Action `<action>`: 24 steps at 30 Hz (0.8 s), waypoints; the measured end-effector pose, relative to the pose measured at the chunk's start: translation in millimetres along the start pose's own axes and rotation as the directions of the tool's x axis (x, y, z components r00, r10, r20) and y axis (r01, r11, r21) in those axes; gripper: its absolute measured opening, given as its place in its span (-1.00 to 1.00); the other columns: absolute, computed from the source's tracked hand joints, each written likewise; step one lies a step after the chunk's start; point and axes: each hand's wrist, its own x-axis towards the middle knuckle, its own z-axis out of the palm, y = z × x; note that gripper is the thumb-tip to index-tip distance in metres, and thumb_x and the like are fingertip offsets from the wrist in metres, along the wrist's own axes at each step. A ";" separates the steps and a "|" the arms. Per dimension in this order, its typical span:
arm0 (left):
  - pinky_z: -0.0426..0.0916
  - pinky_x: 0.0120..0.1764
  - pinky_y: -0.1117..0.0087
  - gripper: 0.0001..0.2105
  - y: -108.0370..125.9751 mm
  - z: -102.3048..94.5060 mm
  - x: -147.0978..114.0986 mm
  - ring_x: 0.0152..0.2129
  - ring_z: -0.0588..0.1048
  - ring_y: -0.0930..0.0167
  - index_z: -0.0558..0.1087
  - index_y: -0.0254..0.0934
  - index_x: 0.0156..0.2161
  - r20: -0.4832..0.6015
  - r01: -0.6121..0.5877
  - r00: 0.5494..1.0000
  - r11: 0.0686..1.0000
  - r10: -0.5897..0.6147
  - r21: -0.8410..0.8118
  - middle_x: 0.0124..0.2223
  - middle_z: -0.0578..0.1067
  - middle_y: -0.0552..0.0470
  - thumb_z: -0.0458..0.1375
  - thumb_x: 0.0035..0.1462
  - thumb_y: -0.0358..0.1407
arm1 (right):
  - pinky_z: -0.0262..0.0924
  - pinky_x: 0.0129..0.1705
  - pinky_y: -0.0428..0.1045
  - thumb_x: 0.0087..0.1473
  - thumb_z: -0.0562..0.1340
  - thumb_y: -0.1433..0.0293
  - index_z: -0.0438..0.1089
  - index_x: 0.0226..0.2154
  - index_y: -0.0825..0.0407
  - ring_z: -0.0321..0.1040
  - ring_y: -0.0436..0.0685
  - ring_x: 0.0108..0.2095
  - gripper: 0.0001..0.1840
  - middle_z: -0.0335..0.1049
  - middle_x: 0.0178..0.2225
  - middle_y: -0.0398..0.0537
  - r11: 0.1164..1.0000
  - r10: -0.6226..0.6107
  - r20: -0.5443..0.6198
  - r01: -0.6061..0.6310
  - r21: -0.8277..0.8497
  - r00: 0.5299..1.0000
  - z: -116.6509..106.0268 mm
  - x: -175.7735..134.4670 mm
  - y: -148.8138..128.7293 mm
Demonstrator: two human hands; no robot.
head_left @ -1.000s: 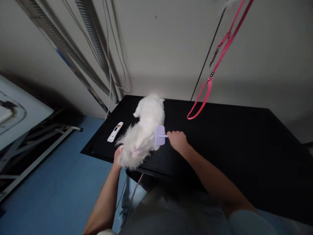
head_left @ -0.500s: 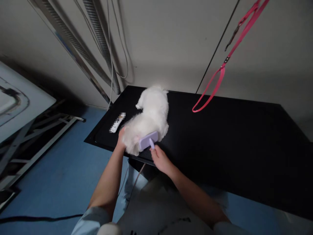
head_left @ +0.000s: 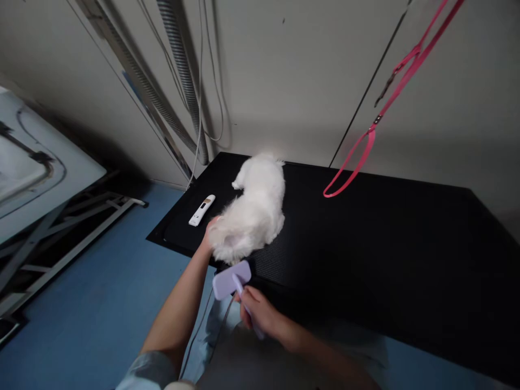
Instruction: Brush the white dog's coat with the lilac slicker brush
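A small white, fluffy dog [head_left: 264, 189] lies on the black tabletop, its head at the near edge. My left hand [head_left: 210, 234] holds the left side of the dog's head, its fingers mostly hidden by fur. In my right hand [head_left: 260, 310] is the handle of a lilac slicker brush [head_left: 227, 280], fingers wrapped round it. The brush's flat back faces me, and its pins are out of sight. It hovers just in front of the dog's head, near the table edge, apart from most of the fur. White hair clippers [head_left: 202, 210] lie to the left of the dog.
The black grooming table [head_left: 385, 254] stretches far to the right. Above it hangs a pink grooming loop [head_left: 357, 162]. Grey ribbed hoses [head_left: 181, 59] and cables run down the wall behind. At left stands a white tub-like unit [head_left: 60, 173] on a metal frame.
The brush has moved from the side of the dog's head down towards me, past the table edge. My left hand stays at the head. The view has shifted slightly.
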 end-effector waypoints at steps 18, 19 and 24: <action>0.24 0.04 0.27 -0.74 62.8 -1.3 -29.2 -0.04 0.39 0.27 0.44 -0.31 -0.46 0.335 -0.258 0.921 0.955 0.197 0.147 -0.05 0.45 -0.14 0.03 0.14 -0.23 | 0.18 -0.55 -0.03 -0.05 0.18 -0.02 0.15 -0.26 0.05 0.33 0.08 -0.67 -0.49 0.40 -0.63 -0.12 0.938 0.182 0.200 -0.231 0.258 0.963 -7.0 -41.3 -5.0; 0.22 0.06 0.27 -0.74 67.6 -1.0 -24.9 -0.02 0.39 0.26 0.46 -0.31 -0.44 0.325 -0.269 0.922 0.953 0.212 0.142 -0.03 0.44 -0.15 0.05 0.14 -0.21 | 0.17 -0.55 -0.04 -0.04 0.18 -0.02 0.16 -0.25 0.05 0.32 0.07 -0.67 -0.49 0.40 -0.62 -0.13 0.944 0.143 0.164 -0.185 0.274 0.976 -9.0 -41.3 -8.1; 0.25 0.02 0.31 -0.70 81.9 16.3 1.6 -0.06 0.42 0.28 0.52 -0.33 -0.25 0.195 -0.278 0.947 0.954 0.254 0.110 -0.01 0.46 -0.18 0.06 0.14 -0.15 | 0.15 -0.56 -0.07 0.04 0.11 0.01 0.13 -0.22 0.03 0.31 0.04 -0.69 -0.55 0.43 -0.62 -0.13 0.931 0.136 0.011 -0.131 0.341 0.991 -5.7 -41.7 -9.0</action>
